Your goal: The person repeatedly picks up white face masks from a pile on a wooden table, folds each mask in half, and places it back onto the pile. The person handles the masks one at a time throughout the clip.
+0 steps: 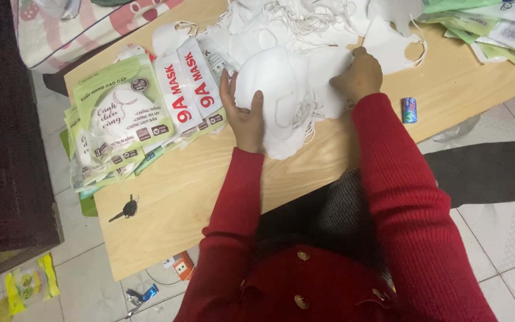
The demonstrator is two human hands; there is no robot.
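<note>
From above, the left hand [244, 116] clasps the left edge of a stack of white masks [281, 101] on the wooden table [174, 197], thumb laid over the top. The right hand [360, 74] grips the same stack at about two o'clock, fingers curled closed on it. A loose heap of masks [293, 21] lies at twelve o'clock. Packaged masks [132, 113] sit at nine o'clock, keys [126, 209] at seven, a small blue packet [409, 110] at three.

White face masks [281, 89], soft cupped shells with thin ear loops, stacked overlapping, lying just right of the printed mask packets [189, 83].
</note>
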